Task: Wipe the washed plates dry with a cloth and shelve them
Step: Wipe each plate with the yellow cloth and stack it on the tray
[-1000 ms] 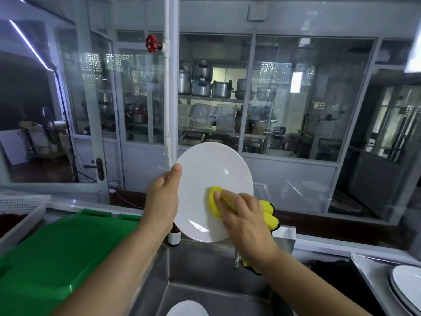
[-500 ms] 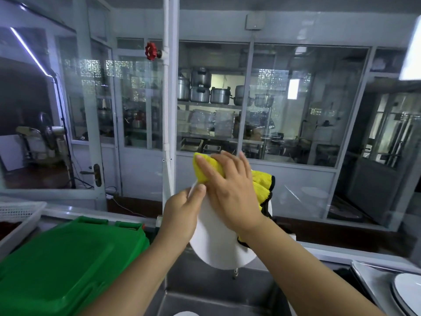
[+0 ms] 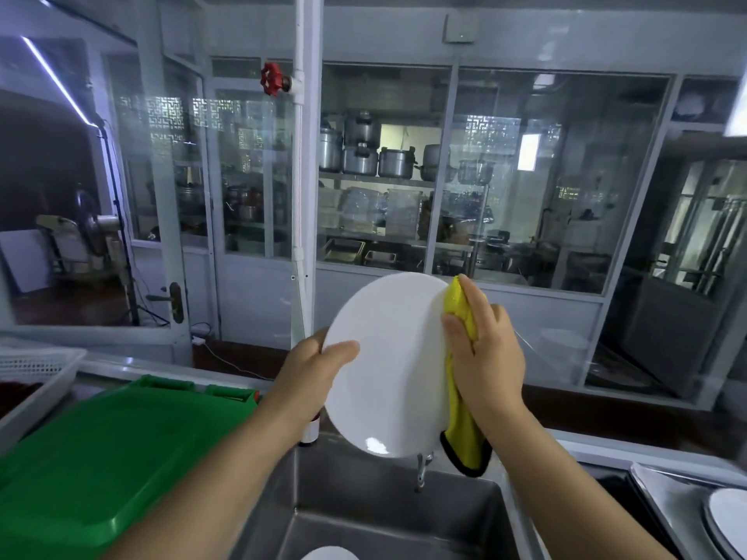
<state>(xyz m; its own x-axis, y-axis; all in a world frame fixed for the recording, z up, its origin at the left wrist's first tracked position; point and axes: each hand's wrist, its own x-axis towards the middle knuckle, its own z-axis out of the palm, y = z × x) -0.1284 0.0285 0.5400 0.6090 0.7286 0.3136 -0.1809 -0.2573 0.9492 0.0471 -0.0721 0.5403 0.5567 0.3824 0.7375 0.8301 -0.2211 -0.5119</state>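
Cloth (image 3: pixel 461 313) has slid from the plate's top edge to its right rim, where I see my right hand (image 3: pixel 481 349) pinching it around the edge. Left hand (image 3: pixel 315 365) grips the plate (image 3: pixel 388 357) by its left rim, thumb on the face, above the sink (image 3: pixel 364 515). Face looks wiped; I judge the rim is being finished before shelving.

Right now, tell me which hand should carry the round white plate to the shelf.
Left, probably. The left hand already grips the round white plate by its rim, while the right hand holds the yellow cloth.
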